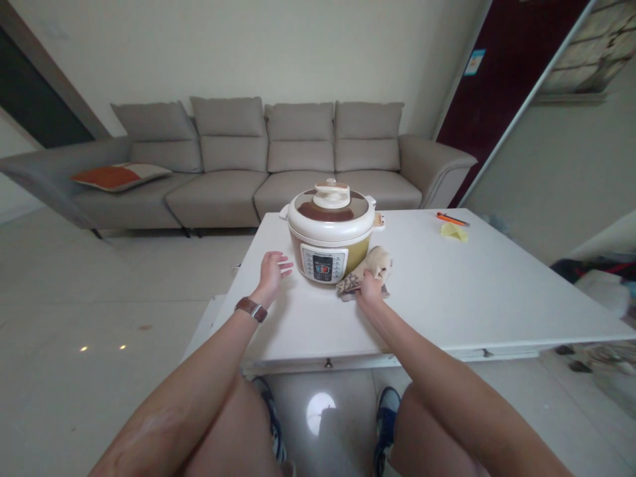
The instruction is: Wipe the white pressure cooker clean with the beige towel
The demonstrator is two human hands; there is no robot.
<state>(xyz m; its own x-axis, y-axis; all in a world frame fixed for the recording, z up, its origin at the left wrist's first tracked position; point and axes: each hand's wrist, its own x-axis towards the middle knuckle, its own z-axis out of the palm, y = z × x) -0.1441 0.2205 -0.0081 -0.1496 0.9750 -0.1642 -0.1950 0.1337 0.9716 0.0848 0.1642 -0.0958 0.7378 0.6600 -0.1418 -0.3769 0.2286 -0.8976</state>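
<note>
An electric pressure cooker (332, 228) stands upright on the white table, its white lid on and its control panel facing me. My right hand (370, 286) is closed around a bunched beige patterned cloth (376, 261) at the cooker's lower right side. Part of the cloth lies on the tabletop, close against the cooker. To the left of the cooker, my left hand (273, 270) is held with fingers apart and nothing in it. A small gap shows between those fingers and the cooker's body. A brown-strapped watch is on my left wrist.
On the right part of the white table (477, 291) lie an orange utility knife (451, 218) and a yellow crumpled piece (454, 231). Drawers with knobs run along the table's front edge. A grey sofa (298, 185) with an orange-and-white cushion (118, 176) stands behind.
</note>
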